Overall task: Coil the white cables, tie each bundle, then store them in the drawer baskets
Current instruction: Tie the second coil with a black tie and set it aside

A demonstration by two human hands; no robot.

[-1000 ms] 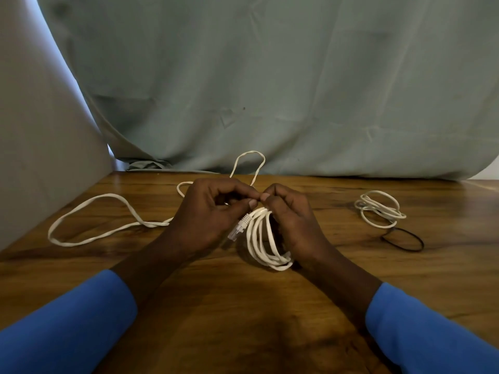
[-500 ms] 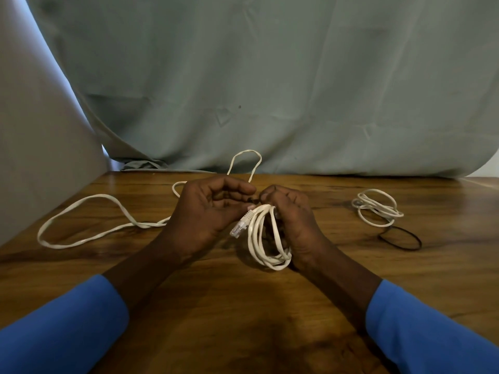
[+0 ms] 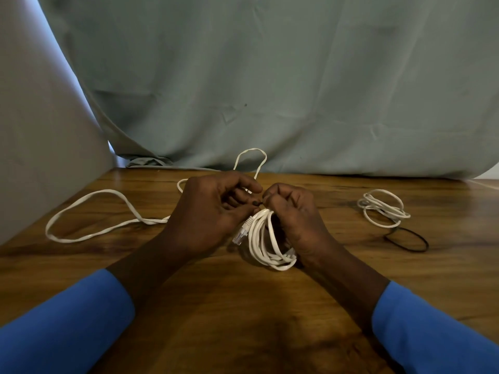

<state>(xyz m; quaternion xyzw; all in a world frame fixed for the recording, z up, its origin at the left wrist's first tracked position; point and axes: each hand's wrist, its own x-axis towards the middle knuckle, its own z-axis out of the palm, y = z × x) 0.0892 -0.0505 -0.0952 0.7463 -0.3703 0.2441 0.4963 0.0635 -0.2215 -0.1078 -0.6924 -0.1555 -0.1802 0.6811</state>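
right hand (image 3: 295, 214) fingers curled round top of ethernet cable coil (image 3: 266, 247), lower end near surface (image 3: 189, 306) | coil's long axis ran down toward person | left hand (image 3: 210, 211) fingers pinched dark tie (image 3: 256, 203) at coil top, between both hands

Wooden table (image 3: 216, 306), loose cable (image 3: 106, 190), coil (image 3: 386, 209), band (image 3: 428, 243)

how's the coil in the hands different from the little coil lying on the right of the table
The held coil stands on edge in the right hand; the small coil lies flat on the table, untouched. The held coil's cord looks thicker than the small coil's. The held coil shows a clear plug; none is visible on the small coil. Both are white.
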